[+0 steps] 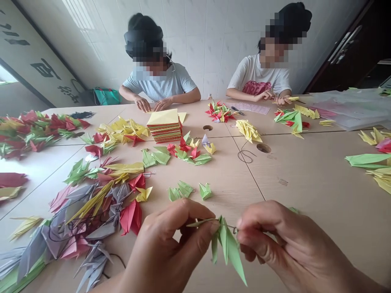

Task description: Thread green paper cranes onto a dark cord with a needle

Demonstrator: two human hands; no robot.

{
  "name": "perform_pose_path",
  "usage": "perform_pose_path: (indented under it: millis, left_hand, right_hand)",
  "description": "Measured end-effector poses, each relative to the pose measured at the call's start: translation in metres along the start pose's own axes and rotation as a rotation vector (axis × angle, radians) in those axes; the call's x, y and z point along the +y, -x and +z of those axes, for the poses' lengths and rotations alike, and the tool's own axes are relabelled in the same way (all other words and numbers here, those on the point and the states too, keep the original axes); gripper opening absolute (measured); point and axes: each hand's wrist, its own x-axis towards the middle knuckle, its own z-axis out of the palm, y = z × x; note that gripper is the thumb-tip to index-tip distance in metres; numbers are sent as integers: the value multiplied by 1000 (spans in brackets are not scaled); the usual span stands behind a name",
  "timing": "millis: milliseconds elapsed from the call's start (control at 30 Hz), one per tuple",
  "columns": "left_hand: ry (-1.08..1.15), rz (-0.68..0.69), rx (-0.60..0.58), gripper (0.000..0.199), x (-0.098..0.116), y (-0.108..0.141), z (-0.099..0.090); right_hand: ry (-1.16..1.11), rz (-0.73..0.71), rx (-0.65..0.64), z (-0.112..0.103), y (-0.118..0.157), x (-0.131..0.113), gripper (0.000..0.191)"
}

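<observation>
Between finger and thumb, my left hand [180, 234] pinches a folded green paper crane [230, 244], whose long points hang down. To its right, my right hand [281, 234] is closed on a thin dark cord [232, 228] that reaches to the crane; the cord's tip is hidden by the fingers. Just beyond my hands lie a small green crane [205, 191] and a few more green folded pieces [181, 190]. At the left is a heap of grey, pink, red and yellow cranes [100, 207], with dark cord running through some.
Across the table [275, 183] sit two people [160, 81] [262, 77], their hands on paper pieces. A stack of coloured paper [165, 126], a strung yellow bunch [248, 130], two round holes and plastic sheets [354, 108] are farther back. More crane piles [33, 130] lie left.
</observation>
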Motion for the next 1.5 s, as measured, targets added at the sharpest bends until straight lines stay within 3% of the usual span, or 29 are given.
perform_pose_path:
  millis: [67,167,300,400,467,567,667,833,967,1133,1333,1400,1500]
  left_hand:
    - [-52,48,53,12,2,2,0]
    - [-72,65,103,12,3,1,1]
    - [-121,139,136,13,2,0,4]
    - [-106,200,111,13,0,2,5]
    - [-32,195,40,10,-1,2,5]
    - [121,45,-23,11,-1,0,3]
    - [285,-114,-17,16,1,-3,0]
    - [535,-233,-41,17,1,-6,0]
    - [601,-205,-18,7,-4,-6,4]
    - [333,-39,14,22,-3,-1,3]
    - [542,-144,-118,12,-4,7,6]
    - [583,-156,-111,20,-4,7,10]
    - [605,-148,-59,17,-5,6,16]
  right_hand:
    - [13,-34,69,3,2,3,6]
    - [-54,102,95,2,0,4,11]
    - [-289,387,-121,0,-7,-2,22]
    - [-373,472,-213,0,-8,-5,19]
    - [-342,481,-199,2,-7,-4,17]
    - [-336,496,-223,4,-5,-5,19]
    - [-289,517,-239,5,-8,-8,19]
    - [-102,540,-190,2,-15,-17,17]
    - [-130,533,-209,0,-13,-17,17]
    - [-183,523,-218,-1,-11,-16,19]
    - [-130,446,-151,3,-11,-14,20]
    - [-97,397,-132,5,-10,-13,20]
    - [-53,344,-103,7,-9,-13,17]
